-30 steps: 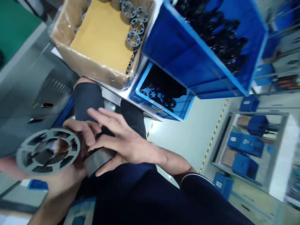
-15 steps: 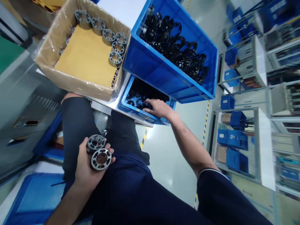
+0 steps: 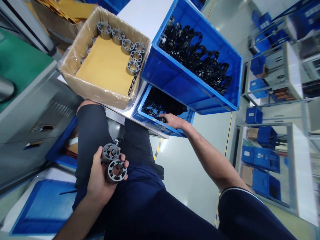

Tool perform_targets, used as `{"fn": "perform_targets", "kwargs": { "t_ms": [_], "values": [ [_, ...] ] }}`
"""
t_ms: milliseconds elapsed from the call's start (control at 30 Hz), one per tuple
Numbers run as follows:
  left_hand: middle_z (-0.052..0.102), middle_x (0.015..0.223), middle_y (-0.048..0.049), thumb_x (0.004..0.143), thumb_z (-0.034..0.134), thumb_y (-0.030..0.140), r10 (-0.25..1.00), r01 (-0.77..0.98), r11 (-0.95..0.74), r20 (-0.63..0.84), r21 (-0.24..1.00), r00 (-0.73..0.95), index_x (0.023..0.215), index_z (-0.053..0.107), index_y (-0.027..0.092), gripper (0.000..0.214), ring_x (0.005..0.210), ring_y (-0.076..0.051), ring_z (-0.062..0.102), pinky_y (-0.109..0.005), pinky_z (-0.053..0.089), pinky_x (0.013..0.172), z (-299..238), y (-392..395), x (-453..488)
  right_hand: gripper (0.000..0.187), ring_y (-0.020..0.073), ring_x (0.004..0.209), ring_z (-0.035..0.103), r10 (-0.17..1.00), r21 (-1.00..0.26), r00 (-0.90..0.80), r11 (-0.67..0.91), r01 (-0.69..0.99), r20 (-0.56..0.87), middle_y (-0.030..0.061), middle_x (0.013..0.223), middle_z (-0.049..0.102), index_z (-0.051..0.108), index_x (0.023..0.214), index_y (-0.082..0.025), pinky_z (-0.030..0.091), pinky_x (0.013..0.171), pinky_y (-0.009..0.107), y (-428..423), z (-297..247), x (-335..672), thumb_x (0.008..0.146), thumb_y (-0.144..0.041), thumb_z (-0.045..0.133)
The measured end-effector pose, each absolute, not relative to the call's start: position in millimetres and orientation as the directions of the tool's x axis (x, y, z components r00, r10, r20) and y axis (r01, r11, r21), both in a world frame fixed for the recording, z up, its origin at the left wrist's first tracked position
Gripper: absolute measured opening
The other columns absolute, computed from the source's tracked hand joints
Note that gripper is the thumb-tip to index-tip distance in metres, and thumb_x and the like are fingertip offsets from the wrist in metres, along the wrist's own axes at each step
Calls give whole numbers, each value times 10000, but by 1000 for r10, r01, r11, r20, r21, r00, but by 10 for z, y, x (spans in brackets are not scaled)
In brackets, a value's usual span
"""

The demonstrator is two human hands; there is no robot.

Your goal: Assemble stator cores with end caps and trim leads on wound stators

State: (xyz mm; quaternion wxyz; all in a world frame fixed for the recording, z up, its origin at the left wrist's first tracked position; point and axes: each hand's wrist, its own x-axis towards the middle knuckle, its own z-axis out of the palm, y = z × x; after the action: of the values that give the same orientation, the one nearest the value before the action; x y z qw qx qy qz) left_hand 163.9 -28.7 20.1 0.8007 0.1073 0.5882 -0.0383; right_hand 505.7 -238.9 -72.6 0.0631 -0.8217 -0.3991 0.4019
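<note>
My left hand is closed around two grey stator cores, held side by side above my lap. The nearer core shows its slotted ring face upward, and the other core sits just beyond it. My right hand reaches into the lower blue bin, which holds a heap of small black ring-like plastic parts. Its fingers are curled over a black part at the near side of the heap. The fingertips are partly hidden there.
A cardboard box lined with plastic holds more stator cores around a yellow sheet. Right of it, a large blue crate full of black ring parts overhangs the lower bin. Shelves with blue bins stand across the aisle.
My right hand has drawn slightly toward the bin's near side, and its fingers have closed on a black part. The left hand keeps both cores. The whole view has shifted a little.
</note>
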Motion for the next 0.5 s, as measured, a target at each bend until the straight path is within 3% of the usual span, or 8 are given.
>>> {"fn": "perform_targets", "kwargs": {
  "t_ms": [200,267,367,433,500],
  "values": [
    [671,813,-42,1171,388,513,181,241,921,-886,304,426,1129,718,208,452,649,-244,682,-305,517,419,137,-291,1567,399,271,1240,795,790,-594,406,-612,522,-458,109,1384,796,766,1398,-171,686,1124,524,-2398,-757,5012,1143,-476,805],
    [691,819,-45,1136,478,577,247,230,888,-836,398,491,1152,720,212,438,660,-243,688,-306,542,449,87,-281,1502,372,271,1223,789,798,-632,483,-590,503,-361,100,1329,801,772,1342,-170,672,1130,528,-2384,-695,5029,1134,-478,804],
    [731,831,-39,979,757,753,375,166,815,-724,555,579,1184,728,222,569,692,-233,713,-300,600,535,6,-256,1401,273,294,1194,766,779,-688,601,-535,490,-178,106,1238,789,767,1256,-190,645,1141,532,-2334,-484,4960,1109,-420,768],
    [757,846,-36,896,874,786,443,118,757,-639,642,629,1225,732,240,654,716,-228,732,-298,628,590,-30,-242,1365,304,302,1174,759,781,-744,620,-458,486,-76,108,1224,775,734,1348,-223,647,1113,511,-2245,-285,4771,1085,-375,738],
    [778,884,-37,933,866,771,482,63,704,-540,707,690,1295,724,275,630,728,-227,745,-294,626,589,-38,-236,1363,410,281,1121,768,814,-811,581,-352,468,-18,87,1220,769,678,1457,-268,671,1029,459,-2087,-78,4457,1069,-377,753]
  ]
}}
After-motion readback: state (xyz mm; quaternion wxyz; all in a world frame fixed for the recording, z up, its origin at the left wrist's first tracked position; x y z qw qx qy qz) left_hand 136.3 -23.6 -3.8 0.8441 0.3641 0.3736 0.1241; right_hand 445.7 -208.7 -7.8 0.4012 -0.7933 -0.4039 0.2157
